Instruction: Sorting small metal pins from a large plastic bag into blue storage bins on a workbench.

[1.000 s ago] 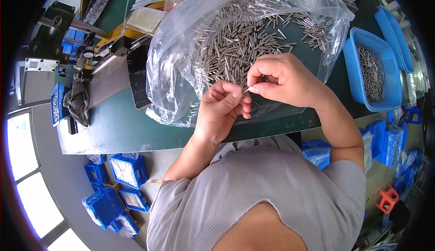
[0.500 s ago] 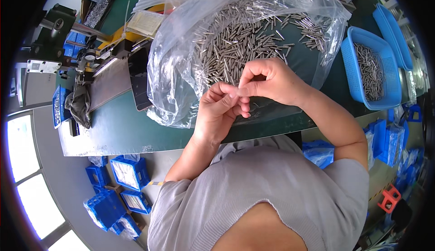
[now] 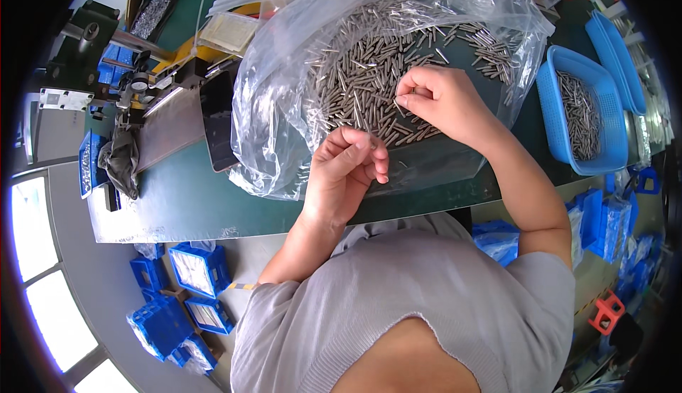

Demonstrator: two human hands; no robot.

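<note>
A heap of small pointed metal pins lies on and inside a clear plastic bag on the green table. My right hand is over the heap's near right side, thumb and forefinger pinched together; what looks like one pin shows at the fingertips. At the heap's near edge, my left hand is half curled, palm turned up. Its thumb presses against the forefinger, and whatever sits between them is too small or too covered to make out. The two hands are apart.
To the right stands a blue basket with more pins, beside another blue basket. A dark tray and a bench device with a metal shaft are on the left. Blue crates stand on the floor.
My right hand has parted from the left and moved up and to the right over the heap. My left hand has stayed almost in place.
</note>
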